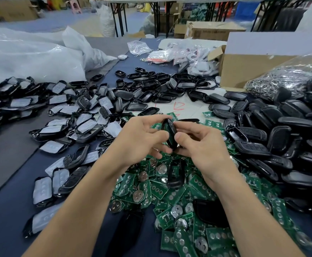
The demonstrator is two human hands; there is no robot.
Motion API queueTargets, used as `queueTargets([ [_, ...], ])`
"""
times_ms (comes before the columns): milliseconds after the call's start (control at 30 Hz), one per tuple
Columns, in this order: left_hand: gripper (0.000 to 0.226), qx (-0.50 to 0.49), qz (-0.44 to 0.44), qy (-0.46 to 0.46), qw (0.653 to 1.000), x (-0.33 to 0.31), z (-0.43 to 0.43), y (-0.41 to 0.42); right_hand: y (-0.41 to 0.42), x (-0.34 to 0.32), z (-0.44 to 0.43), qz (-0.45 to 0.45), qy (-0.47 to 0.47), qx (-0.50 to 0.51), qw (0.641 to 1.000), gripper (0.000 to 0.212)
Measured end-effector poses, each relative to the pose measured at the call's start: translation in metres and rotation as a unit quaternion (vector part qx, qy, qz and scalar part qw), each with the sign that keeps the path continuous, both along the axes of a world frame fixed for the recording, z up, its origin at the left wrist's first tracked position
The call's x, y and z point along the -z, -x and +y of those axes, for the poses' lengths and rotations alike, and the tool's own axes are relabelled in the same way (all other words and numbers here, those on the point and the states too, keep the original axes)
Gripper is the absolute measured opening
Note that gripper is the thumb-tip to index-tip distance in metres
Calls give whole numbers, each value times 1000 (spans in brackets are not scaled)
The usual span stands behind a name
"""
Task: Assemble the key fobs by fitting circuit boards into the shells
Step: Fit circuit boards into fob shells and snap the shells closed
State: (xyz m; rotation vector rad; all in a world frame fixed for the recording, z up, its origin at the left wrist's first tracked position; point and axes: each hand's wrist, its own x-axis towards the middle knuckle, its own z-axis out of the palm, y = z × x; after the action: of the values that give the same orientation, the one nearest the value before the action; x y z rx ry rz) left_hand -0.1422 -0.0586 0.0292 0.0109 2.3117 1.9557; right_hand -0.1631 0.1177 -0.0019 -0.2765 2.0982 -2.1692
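Black key fob shell (170, 134), held edge-on and roughly upright in the air between both hands, just above the heap of green circuit boards (170, 195). Pinched from the left by the left hand (142, 140), thumb against the near edge, curled fingers (152, 120) over the top end. Gripped from the right by the right hand (205, 147), thumb pressed to the near edge, fingers (188, 126) wrapped round the far side. Forearms reaching in from the bottom corners, wrists bent slightly inward, palms turned towards each other.

Possibly a sliver of green inside the shell, but too dark and narrow to tell whether a board sits in it. Lower end of the shell hidden behind thumbs and knuckles.

Directly below, between the wrists, a second black shell (175, 173) lying on the boards. Spread round the boards on the dark blue surface (12, 210): a deep pile of closed black shells (281, 145) to the right, shells with pale button pads (58, 106) to the left, open shell halves (147, 82) further back. Behind these, clear plastic bags (31, 58) at left and a cardboard box (253, 67) at right, with a bag of metal rings (285, 75) beside it, cut off by the frame edge.
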Motion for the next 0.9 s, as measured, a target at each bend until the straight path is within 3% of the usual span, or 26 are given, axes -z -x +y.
queueTargets([
  [233,39,-42,41,25,998,8,-2,3,2,3,2,-4,-26,-5,1000,27],
  [567,38,-55,46,-10,997,11,3,3,1,-4,10,65,-99,9,993,44],
  [800,15,-86,40,-22,995,10,18,-1,-14,-7,1,181,-240,100,948,47],
  [900,20,-133,53,-11,990,12,22,0,-16,-7,-4,211,-255,102,938,50],
])
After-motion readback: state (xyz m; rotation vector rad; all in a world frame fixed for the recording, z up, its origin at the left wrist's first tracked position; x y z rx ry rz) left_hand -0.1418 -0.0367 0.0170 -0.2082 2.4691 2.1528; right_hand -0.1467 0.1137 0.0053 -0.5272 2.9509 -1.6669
